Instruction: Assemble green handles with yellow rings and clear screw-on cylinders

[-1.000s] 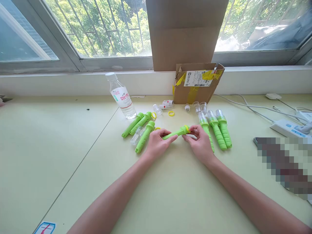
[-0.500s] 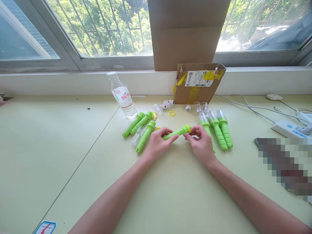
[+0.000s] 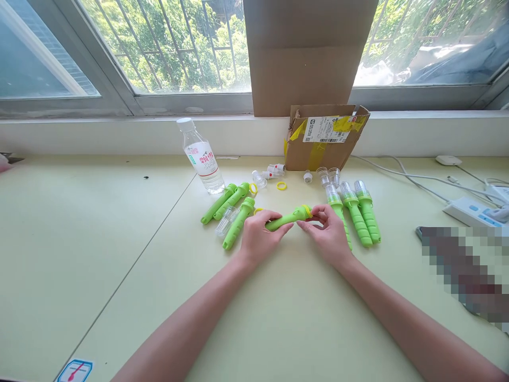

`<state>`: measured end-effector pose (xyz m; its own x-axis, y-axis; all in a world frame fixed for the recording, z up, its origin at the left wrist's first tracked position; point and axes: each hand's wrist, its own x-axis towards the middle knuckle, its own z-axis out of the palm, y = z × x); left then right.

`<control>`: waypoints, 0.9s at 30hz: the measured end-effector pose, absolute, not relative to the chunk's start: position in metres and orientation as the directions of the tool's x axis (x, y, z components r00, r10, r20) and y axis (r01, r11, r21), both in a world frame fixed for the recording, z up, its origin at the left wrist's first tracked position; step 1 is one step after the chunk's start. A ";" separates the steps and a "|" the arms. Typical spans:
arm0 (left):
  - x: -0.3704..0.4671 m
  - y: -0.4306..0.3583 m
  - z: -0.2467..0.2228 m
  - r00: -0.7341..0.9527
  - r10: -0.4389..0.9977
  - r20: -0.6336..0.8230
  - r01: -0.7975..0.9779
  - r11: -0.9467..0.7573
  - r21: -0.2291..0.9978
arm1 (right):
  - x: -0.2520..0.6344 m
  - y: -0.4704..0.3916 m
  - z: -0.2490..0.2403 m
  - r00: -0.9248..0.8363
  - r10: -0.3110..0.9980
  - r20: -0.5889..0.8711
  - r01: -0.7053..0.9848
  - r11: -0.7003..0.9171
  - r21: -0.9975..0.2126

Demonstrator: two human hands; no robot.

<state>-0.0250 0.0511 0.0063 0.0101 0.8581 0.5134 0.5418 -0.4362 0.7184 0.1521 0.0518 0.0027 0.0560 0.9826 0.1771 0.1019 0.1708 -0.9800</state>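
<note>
My left hand (image 3: 260,236) grips a green plastic flashlight-like handle (image 3: 287,219), held nearly level with its wide end to the right. Around that end sits a yellow ring (image 3: 307,211). My right hand (image 3: 328,231) has its fingertips at the ring, with the thumb lower and slightly apart from the handle. Left of my hands lie several loose green handles (image 3: 238,225) with bare threaded ends, beside a clear ribbed cap (image 3: 226,220). On the right, 3 green handles with clear caps (image 3: 359,220) lie side by side, one partly behind my right hand.
Behind my hands are another yellow ring (image 3: 281,185), small white parts (image 3: 275,170) and clear caps (image 3: 334,177). A water bottle (image 3: 202,159) and a cardboard box (image 3: 326,140) stand further back. On the right lie a power strip (image 3: 473,211), cables and a pixelated object (image 3: 465,270).
My right thumb has shifted slightly left and away from the ring. My left hand keeps its hold on the green handle, and the view has shifted a little.
</note>
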 end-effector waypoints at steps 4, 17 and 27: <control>-0.025 0.052 0.014 -0.027 0.929 0.368 0.438 -0.320 0.840 | 0.153 0.052 0.003 0.039 0.982 0.183 0.120 0.177 -0.977; -0.025 0.051 0.025 -0.039 0.996 0.086 0.269 -0.073 0.960 | 0.152 0.051 0.002 0.028 0.983 0.183 0.140 0.177 -0.974; -0.027 0.053 0.023 -0.005 0.999 0.048 0.239 -0.046 0.970 | 0.151 0.050 0.000 0.094 0.975 0.199 0.166 0.182 -0.969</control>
<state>-0.0266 0.0533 0.0234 -0.0051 0.9988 0.0483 0.2388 -0.0457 0.9700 0.1507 0.0495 0.0003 0.0938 0.9754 0.1994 0.1659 0.1822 -0.9692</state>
